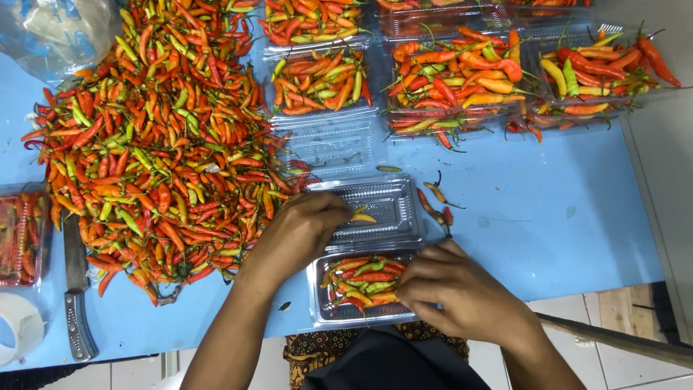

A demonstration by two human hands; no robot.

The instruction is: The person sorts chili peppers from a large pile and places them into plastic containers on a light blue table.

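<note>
Since the biggest things come first, the list starts with the table and ends with the tiny bits.

Table: the blue table (548, 224) fills most of the frame.

Pile: a big heap of chilies (159, 137), red, orange and green, covers the upper left.

Filled packs: clear plastic packs of chilies (455, 76) sit in rows along the top, from the middle to the upper right.

Open box: a clear plastic box (372, 253) lies open at the lower middle. The lid half (386, 206) is flat and farther from the person. The tray half (332, 307) is nearer and holds chilies.

Left hand: the left hand (303, 231) sits at the left edge of the lid half, right beside the big heap. The fingers are curled close together and touch a yellow chili (361, 215) lying on the lid. I cannot tell if they are pinching it.

Right hand: the right hand (462, 292) rests on the right end of the tray half. The fingers are bent and close together, with the tips on the chilies inside. I cannot tell if they hold one.

Knife: a knife (74, 296) with a dark handle lies at the lower left.

Loose chilies: a few loose chilies (433, 202) lie on the table just right of the lid.
</note>
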